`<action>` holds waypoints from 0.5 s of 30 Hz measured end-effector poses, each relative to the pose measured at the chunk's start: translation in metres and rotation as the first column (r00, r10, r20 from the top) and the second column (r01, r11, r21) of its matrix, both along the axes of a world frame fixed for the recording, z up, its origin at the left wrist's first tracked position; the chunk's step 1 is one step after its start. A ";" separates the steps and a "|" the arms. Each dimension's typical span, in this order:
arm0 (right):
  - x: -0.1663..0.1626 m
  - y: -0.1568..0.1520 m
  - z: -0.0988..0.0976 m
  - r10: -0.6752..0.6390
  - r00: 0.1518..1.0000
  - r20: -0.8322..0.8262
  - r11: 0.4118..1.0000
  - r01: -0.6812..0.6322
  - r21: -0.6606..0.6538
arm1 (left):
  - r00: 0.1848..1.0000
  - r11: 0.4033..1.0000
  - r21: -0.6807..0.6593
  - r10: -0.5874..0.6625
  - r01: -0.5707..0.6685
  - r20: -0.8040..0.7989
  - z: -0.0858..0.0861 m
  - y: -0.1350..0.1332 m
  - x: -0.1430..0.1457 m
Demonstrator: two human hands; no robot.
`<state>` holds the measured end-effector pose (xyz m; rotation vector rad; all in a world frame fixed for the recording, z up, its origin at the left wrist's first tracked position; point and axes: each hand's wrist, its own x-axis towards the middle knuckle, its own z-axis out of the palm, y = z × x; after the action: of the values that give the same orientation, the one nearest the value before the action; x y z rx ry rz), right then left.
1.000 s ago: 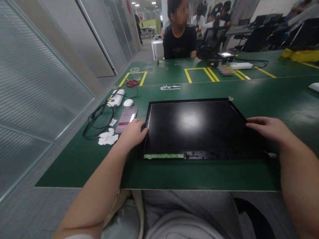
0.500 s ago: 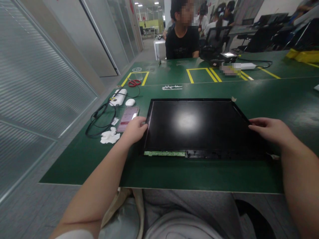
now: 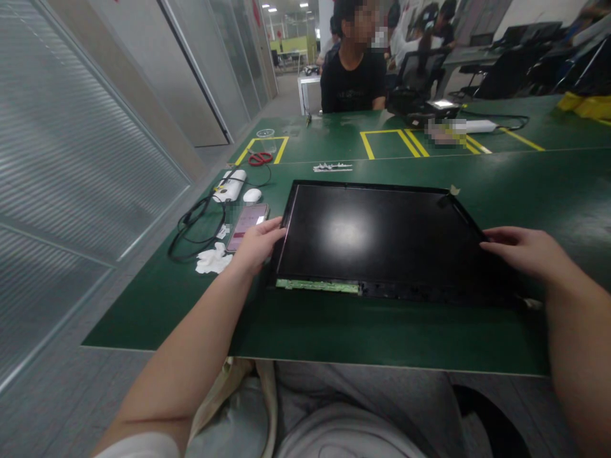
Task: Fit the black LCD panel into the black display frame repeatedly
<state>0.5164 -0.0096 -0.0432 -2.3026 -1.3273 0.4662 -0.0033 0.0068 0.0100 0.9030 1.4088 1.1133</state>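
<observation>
A black LCD screen panel (image 3: 405, 242) lies face up over the green table, its left side raised a little. Along its near edge at left runs a green circuit strip (image 3: 317, 286). My left hand (image 3: 260, 242) is closed on the left edge, thumb on top and fingers partly hidden beneath. At the right edge my right hand (image 3: 525, 249) grips the frame between thumb and fingers. Small pale tape tabs stick out at the panel's far right and near right corners. Just left of my left hand lies a smartphone (image 3: 247, 224).
Left of the panel are a crumpled tissue (image 3: 213, 259), a white mouse-like object (image 3: 252, 195), a white device (image 3: 230, 184) with black cable and red scissors (image 3: 260, 159). White strips (image 3: 333, 168) lie beyond the panel. A person in black (image 3: 353, 76) sits across the table (image 3: 382, 343).
The panel's left side has risen slightly, my left hand lifting with it, so the panel now tilts. My right hand keeps its hold on the right edge. The view has shifted slightly.
</observation>
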 end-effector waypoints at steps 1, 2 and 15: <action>0.002 0.000 -0.002 0.012 1.000 0.001 1.000 -0.012 0.022 | 1.000 1.000 -0.008 0.009 -0.009 0.028 0.001 -0.001 0.001; 0.004 0.001 -0.004 0.022 1.000 0.001 0.999 -0.022 0.035 | 0.998 1.000 -0.014 0.028 -0.027 0.050 0.000 -0.001 0.003; -0.002 -0.001 -0.002 0.000 1.000 -0.017 1.000 0.001 0.022 | 0.984 0.992 -0.039 0.123 -0.119 0.130 -0.017 0.012 0.000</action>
<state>0.5147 -0.0108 -0.0453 -2.2756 -1.3171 0.4678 -0.0036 0.0188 -0.0067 0.7161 1.3818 1.2168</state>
